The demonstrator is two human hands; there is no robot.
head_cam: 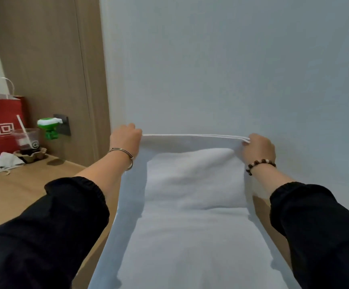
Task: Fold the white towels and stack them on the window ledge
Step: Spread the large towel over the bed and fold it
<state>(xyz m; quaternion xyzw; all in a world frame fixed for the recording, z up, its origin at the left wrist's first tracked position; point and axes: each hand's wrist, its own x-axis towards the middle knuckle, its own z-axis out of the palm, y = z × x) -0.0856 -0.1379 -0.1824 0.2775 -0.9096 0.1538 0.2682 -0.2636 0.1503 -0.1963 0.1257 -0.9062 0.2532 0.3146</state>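
Note:
A white towel [190, 195] stretches away from me over the wooden ledge [19, 190], its near part hanging toward the bottom of the view. Its far edge is doubled into layers and held taut close to the pale wall. My left hand [125, 138] grips the left corner of that edge, fingers curled round it. My right hand [257, 148] pinches the right corner, where two or three layered edges show. Both hands are raised a little above the towel's flat middle. A silver bangle sits on my left wrist and a bead bracelet on my right.
At the far left of the ledge stand a red paper bag [1, 122], a plastic cup with a straw [26, 140] in a cardboard holder, crumpled tissue [6, 160] and a green-and-white plug-in device [50, 128] at a wall socket. A wooden panel [54, 59] rises behind them.

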